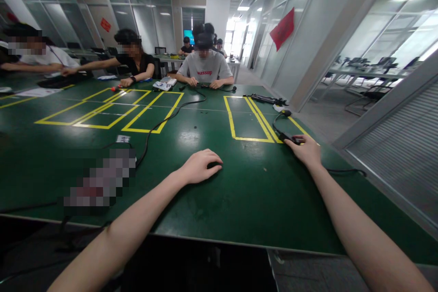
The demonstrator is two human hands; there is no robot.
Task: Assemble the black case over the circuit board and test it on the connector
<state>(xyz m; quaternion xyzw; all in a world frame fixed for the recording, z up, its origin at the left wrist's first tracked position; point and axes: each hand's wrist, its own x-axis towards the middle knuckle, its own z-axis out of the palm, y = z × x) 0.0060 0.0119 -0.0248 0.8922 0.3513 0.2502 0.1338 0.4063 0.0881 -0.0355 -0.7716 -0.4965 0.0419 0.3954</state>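
Observation:
My left hand rests on the green table, near its middle. Its fingers curve forward, with the thumb apart from them. The gap between them looks dark; I cannot make out any thing in it. Farther right, my right hand grips a small black box-like piece between thumb and fingers, low over the tabletop. A thin black cable loops from its far end to a dark plug-like end. Another black cable lies to the right of my right wrist.
Yellow tape marks rectangles on the table. A folded black tripod-like stand lies at the far right. Left of my left arm is a blurred-out object, near a long black cable. Across the table a person handles something dark; others sit farther left.

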